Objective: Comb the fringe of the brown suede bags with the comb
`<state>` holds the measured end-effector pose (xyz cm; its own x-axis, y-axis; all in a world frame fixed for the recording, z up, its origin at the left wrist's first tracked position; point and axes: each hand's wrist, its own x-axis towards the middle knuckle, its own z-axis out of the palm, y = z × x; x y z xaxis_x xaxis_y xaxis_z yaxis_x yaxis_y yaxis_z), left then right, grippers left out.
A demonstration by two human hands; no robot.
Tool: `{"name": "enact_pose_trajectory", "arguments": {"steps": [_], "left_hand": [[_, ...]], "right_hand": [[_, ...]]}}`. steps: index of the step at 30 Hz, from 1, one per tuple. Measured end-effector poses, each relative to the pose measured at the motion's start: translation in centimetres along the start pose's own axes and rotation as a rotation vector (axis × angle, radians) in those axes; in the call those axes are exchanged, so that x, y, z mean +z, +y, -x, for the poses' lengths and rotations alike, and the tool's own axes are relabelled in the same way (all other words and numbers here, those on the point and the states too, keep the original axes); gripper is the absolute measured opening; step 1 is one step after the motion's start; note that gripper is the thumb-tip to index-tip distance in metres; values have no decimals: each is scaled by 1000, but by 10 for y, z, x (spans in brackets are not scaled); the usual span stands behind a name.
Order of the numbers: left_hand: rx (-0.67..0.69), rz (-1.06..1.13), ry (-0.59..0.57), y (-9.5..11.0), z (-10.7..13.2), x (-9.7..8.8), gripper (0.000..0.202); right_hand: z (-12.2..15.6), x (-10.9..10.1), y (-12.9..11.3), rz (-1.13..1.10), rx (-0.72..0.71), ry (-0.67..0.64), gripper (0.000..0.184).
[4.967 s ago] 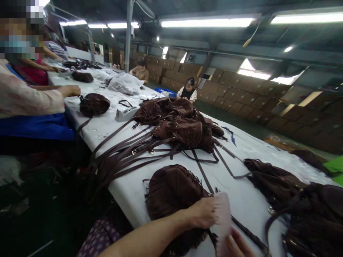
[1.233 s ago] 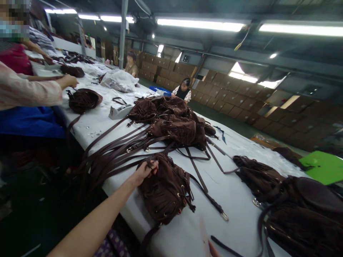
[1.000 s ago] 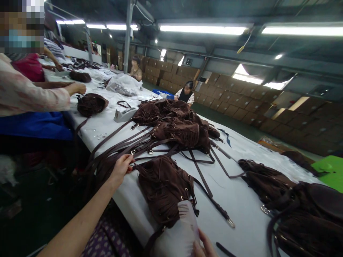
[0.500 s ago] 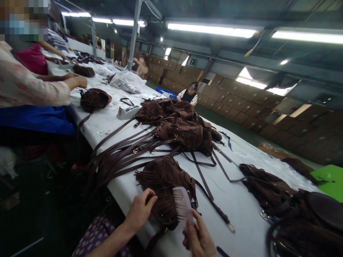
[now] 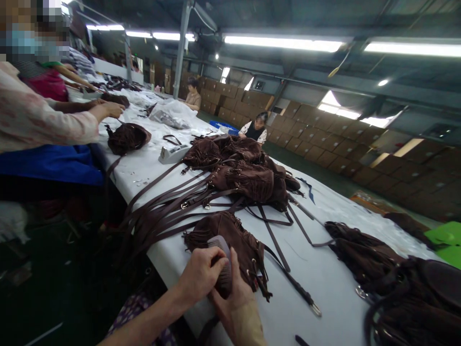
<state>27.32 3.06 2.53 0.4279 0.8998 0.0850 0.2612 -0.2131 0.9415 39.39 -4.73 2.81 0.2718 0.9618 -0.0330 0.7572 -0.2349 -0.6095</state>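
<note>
A brown suede fringed bag lies at the near edge of the white table, its strap trailing right to a metal buckle. My right hand is closed round a pale comb, which is pressed teeth-down into the bag's fringe. My left hand sits right beside it, fingers curled onto the bag's near edge and touching the comb.
A heap of brown fringed bags with several long straps lies further along the table. More dark bags lie at the right. A co-worker's hand works on a bag at the left. Cardboard boxes line the back wall.
My left hand let go of the straps and came back onto the bag. My right hand brought the comb up from the table edge and down into the fringe.
</note>
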Motion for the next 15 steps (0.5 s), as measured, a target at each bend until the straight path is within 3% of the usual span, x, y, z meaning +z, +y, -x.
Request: {"name": "enact_pose_trajectory", "arguments": {"steps": [4, 6, 8, 11, 13, 15], "left_hand": [[152, -274, -216, 9, -8, -1, 17], [166, -286, -263, 10, -14, -2, 15], [154, -240, -256, 13, -20, -6, 14], [150, -74, -175, 21, -30, -20, 19], [137, 100, -16, 25, -33, -34, 33], [83, 282, 117, 24, -31, -46, 42]], "right_hand": [[2, 33, 12, 63, 92, -129, 62], [3, 33, 13, -87, 37, -121, 59], [6, 27, 10, -391, -42, -146, 59], [9, 18, 7, -893, -42, -301, 54], [12, 15, 9, -1084, 102, -390, 53], [14, 12, 13, -1192, 257, -383, 57]]}}
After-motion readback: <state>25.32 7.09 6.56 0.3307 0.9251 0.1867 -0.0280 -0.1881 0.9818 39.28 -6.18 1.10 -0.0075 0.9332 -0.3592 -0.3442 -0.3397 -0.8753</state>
